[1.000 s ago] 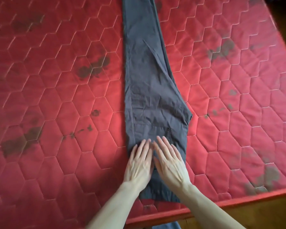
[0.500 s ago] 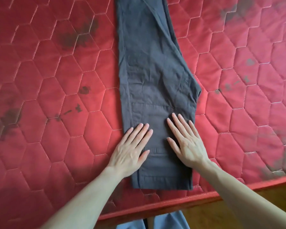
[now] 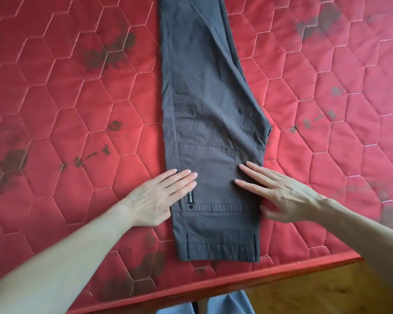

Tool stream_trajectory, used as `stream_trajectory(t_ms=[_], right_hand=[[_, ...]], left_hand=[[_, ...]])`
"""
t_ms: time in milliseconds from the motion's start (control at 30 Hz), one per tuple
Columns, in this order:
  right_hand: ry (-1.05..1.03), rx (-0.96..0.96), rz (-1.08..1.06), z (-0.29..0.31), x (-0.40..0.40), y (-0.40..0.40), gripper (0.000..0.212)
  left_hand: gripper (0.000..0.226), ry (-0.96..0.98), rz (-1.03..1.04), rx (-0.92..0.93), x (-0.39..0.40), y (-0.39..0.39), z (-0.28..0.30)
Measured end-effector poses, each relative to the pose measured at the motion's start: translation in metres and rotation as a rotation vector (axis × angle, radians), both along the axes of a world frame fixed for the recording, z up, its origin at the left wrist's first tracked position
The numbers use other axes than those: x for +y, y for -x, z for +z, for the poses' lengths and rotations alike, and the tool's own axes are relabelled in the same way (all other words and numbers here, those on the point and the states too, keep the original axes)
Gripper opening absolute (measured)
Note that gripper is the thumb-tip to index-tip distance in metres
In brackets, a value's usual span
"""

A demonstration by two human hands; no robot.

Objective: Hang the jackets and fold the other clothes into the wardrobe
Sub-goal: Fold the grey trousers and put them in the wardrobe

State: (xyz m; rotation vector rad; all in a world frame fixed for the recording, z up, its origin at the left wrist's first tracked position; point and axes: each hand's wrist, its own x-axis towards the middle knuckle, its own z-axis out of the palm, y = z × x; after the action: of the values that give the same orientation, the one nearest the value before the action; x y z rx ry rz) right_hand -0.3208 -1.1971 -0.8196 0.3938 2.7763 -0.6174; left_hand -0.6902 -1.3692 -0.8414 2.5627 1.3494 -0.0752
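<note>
Red mattress (image 3: 55,109) with a honeycomb stitch and dark stains fills the view, and its front edge sits close to the person's body, with wooden floor (image 3: 315,288) past it.

On the left, the left hand (image 3: 156,196) lies flat with straight fingers. Its fingertips rest on the left seam of the gray trousers (image 3: 213,109), and the palm is on the mattress. It holds nothing.

In the middle, the trousers lie folded in half the long way. The waistband is near the front edge of the mattress, and the legs run away past the top of the view. A small black label (image 3: 190,196) sits by the left seam.

On the right, the right hand (image 3: 279,189) is flat too, fingers straight, on the right side of the trousers. It looks blurry, so it may be sliding.

What could go wrong? I think a hard push sideways could bunch the cloth and make new wrinkles. The two layers could slip apart, so the fold goes crooked. The waistband is close to the edge, so a tug that way could drag the trousers off onto the floor.
</note>
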Motion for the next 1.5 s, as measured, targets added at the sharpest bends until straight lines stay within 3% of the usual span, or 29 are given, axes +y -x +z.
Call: stream_trajectory(t_ms=[167,467,533,667,800,933,1000,1167,1233,1300,1400,1500], right_hand=[[-0.117,-0.01,0.175,0.009,0.002,0.005,0.098],[-0.232,0.001,0.171,-0.001,-0.012,0.01,0.095],[-0.237,-0.002,0.147,-0.001,-0.016,0.014,0.098],[-0.195,0.045,0.05,0.0,-0.029,0.021,0.09],[-0.019,0.109,-0.096,0.002,-0.036,0.022,0.073],[0.186,0.178,-0.259,0.011,-0.038,0.022,0.053],[0.268,0.241,-0.386,0.018,-0.044,0.022,0.056],[0.26,0.45,-0.671,0.028,-0.071,0.014,0.037],[0.172,0.501,-0.786,0.028,-0.082,0.016,0.022],[0.156,0.544,-0.883,0.03,-0.089,0.022,0.031],[0.174,0.553,-0.963,0.03,-0.092,0.032,0.031],[0.187,0.559,-1.081,0.02,-0.088,0.043,0.019]], left_hand=[[0.111,-0.032,-0.075,0.061,0.007,0.003,-0.002],[0.133,0.036,-0.076,0.076,0.004,0.001,-0.009],[0.123,0.046,-0.074,0.103,0.001,-0.007,-0.007],[0.08,0.034,0.012,0.009,-0.006,-0.023,-0.001],[0.068,0.029,0.13,-0.178,-0.011,-0.033,0.005],[0.071,0.047,0.232,-0.371,-0.009,-0.034,0.016],[0.075,0.083,0.276,-0.421,-0.009,-0.035,0.024],[0.042,0.072,0.309,-0.625,-0.018,-0.043,0.041],[0.036,0.155,0.47,-0.75,-0.028,-0.049,0.041],[0.044,0.293,0.776,-0.892,-0.037,-0.054,0.038],[0.059,0.154,0.923,-0.846,-0.038,-0.061,0.035],[0.025,0.012,1.095,-0.942,-0.018,-0.074,0.041]])
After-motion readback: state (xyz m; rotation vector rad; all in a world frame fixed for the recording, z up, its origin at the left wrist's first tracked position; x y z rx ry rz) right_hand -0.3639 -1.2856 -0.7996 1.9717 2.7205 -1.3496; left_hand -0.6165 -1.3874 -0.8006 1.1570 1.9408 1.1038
